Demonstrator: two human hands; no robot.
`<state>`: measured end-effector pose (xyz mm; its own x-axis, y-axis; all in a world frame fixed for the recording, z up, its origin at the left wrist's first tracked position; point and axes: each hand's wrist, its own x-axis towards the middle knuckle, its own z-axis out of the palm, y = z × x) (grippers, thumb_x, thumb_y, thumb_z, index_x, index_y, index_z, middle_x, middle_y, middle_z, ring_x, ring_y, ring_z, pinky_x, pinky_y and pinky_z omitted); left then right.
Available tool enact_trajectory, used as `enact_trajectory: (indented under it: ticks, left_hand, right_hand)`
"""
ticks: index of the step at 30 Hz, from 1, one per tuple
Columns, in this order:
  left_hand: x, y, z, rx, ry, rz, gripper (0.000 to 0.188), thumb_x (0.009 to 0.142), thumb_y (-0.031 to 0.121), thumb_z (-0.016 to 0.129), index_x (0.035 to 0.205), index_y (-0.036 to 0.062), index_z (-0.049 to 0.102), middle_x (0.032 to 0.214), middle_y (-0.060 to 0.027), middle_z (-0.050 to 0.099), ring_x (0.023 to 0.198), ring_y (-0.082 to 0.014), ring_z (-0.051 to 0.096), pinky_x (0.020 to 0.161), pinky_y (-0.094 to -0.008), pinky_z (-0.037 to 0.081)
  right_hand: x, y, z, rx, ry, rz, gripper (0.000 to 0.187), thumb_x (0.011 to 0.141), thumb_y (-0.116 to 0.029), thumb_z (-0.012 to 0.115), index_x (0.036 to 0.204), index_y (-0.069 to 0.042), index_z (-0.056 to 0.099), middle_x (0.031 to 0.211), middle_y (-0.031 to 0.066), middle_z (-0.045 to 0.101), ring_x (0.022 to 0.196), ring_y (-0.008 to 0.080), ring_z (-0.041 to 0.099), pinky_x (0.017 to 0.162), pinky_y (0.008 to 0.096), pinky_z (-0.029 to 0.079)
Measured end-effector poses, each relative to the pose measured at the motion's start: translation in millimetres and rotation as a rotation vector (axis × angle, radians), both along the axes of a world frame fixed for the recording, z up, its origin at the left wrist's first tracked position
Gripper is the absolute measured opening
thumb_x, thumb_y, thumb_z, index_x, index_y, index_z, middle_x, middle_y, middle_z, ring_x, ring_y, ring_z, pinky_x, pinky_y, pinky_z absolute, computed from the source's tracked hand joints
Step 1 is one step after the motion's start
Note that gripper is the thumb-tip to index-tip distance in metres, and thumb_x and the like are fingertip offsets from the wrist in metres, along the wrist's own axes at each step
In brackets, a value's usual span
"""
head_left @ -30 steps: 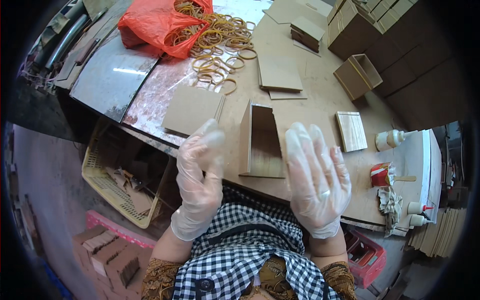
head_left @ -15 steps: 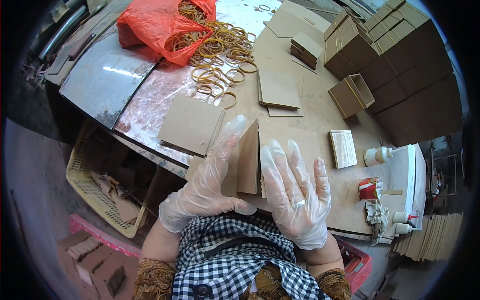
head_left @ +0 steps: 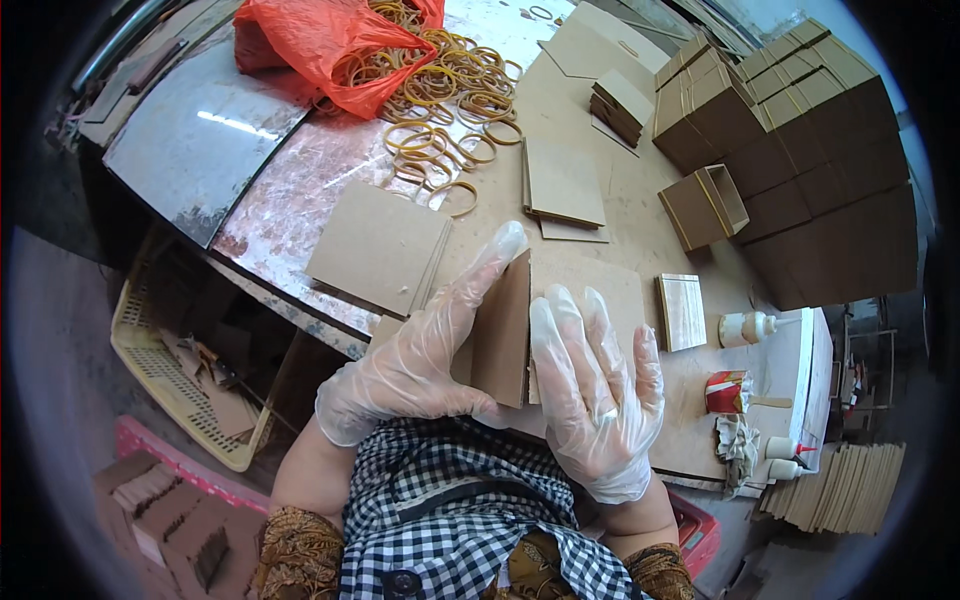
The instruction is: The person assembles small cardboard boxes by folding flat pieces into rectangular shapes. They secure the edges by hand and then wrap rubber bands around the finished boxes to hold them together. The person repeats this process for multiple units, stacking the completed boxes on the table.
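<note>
A brown fibreboard panel (head_left: 503, 338) stands on edge between my two gloved hands. My left hand (head_left: 415, 345) is open at its left side, thumb stretched to the near end and fingertips by the far top corner. Whether it bears any of the panel's weight, I cannot tell. On the other side my right hand (head_left: 597, 400) lies open, fingers extended along the panel and over a flat tan board (head_left: 600, 272). Left of the panel is a stack of square boards (head_left: 380, 245), partly behind my left hand.
Rubber bands (head_left: 440, 90) spill from a red plastic bag (head_left: 320, 55). More boards (head_left: 565, 182) lie farther back. At right are an open box (head_left: 705, 207), stacked boxes (head_left: 800, 150), a wood-grained block (head_left: 683, 312), a glue bottle (head_left: 745, 329) and a red tub (head_left: 727, 392). A yellow crate (head_left: 185, 390) sits lower left.
My left hand's fingertips have moved right, closer to the panel's far top corner. The panel has shifted slightly nearer to me. The whole view has turned a little.
</note>
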<state>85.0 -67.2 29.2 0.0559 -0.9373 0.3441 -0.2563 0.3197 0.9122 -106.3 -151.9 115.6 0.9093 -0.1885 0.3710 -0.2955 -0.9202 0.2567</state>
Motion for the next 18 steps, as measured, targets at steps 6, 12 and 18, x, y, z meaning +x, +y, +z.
enact_trajectory:
  ticks: [6, 12, 18]
  left_hand:
    - [0.0, -1.8, -8.1, -0.028, -0.021, 0.022, 0.129, 0.062, 0.023, 0.091, 0.158, 0.0028, 0.008, 0.164, -0.0193, 0.014, 0.152, -0.0332, 0.015, 0.123, -0.0395, 0.017]
    - [0.6, -2.5, -6.9, -0.024, -0.005, 0.021, 0.132, 0.06, 0.034, 0.092, 0.158, 0.0033, 0.01, 0.164, -0.0183, 0.017, 0.153, -0.0311, 0.014, 0.123, -0.0398, 0.016]
    - [-0.6, -2.3, -8.1, 0.001, 0.013, 0.015, 0.133, 0.059, 0.036, 0.093, 0.158, 0.0035, 0.011, 0.164, -0.0168, 0.016, 0.153, -0.0286, 0.012, 0.123, -0.0396, 0.015]
  right_hand:
    - [2.9, 0.6, -2.1, 0.039, 0.009, -0.005, 0.042, 0.091, -0.019, 0.061, 0.131, -0.01, 0.064, 0.128, 0.0094, 0.067, 0.121, 0.0249, 0.064, 0.117, 0.0447, 0.028]
    - [1.4, 0.8, 2.3, 0.032, 0.05, -0.005, 0.039, 0.09, -0.017, 0.062, 0.129, -0.01, 0.065, 0.126, 0.0098, 0.068, 0.118, 0.025, 0.065, 0.117, 0.043, 0.029]
    - [0.8, 1.7, -1.2, 0.01, 0.06, -0.006, 0.04, 0.091, -0.019, 0.063, 0.13, -0.012, 0.065, 0.126, 0.0093, 0.068, 0.116, 0.0251, 0.066, 0.117, 0.0429, 0.029]
